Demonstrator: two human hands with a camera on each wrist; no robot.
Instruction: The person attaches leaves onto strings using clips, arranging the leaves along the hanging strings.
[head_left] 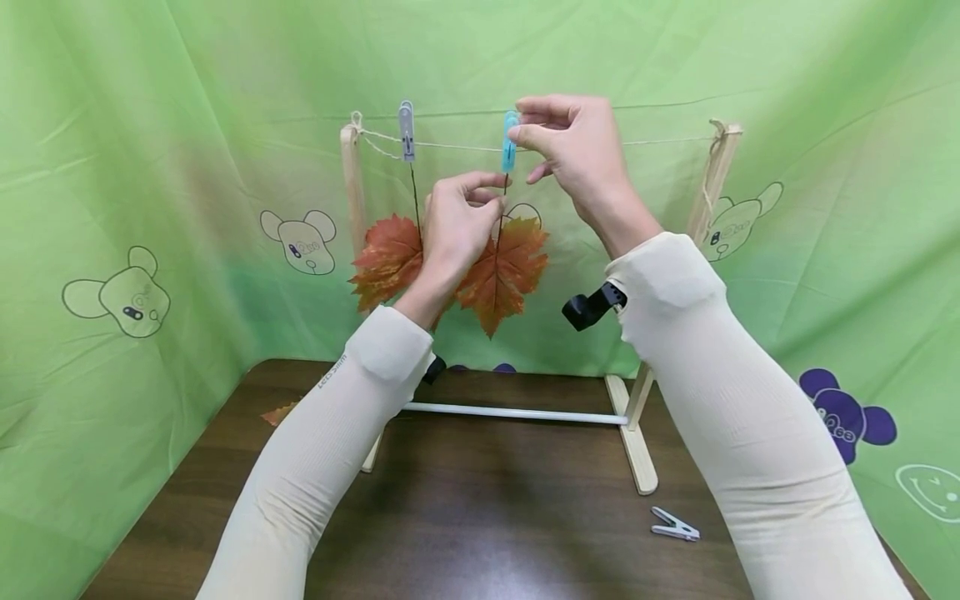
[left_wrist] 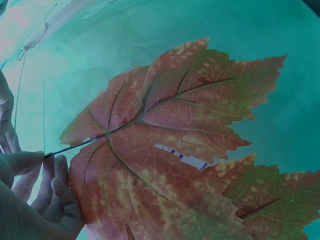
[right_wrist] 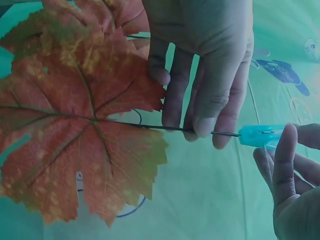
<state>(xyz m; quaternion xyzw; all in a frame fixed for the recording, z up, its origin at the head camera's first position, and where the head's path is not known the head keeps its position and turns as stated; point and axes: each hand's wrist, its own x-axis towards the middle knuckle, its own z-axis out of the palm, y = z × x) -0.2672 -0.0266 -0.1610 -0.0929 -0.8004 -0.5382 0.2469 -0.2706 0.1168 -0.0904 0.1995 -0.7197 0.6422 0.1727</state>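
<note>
My right hand (head_left: 581, 150) pinches a light blue clothespin (head_left: 509, 142) that stands upright on the string (head_left: 457, 147). Just below it, my left hand (head_left: 463, 218) pinches the thin dark stem (right_wrist: 165, 128) of an orange-red maple leaf (head_left: 504, 271). In the right wrist view the stem's tip meets the jaw end of the blue clothespin. To the left, a grey clothespin (head_left: 407, 133) sits on the string, and a second maple leaf (head_left: 387, 258) hangs from it by its stem, partly behind my left hand.
The string runs between two wooden posts, the right one (head_left: 720, 171) beyond my right forearm. A white bar (head_left: 517, 412) joins the stand's feet. A pale clothespin (head_left: 675, 525) lies on the brown table (head_left: 480, 500) at right. Another leaf (head_left: 279, 413) shows beside my left sleeve.
</note>
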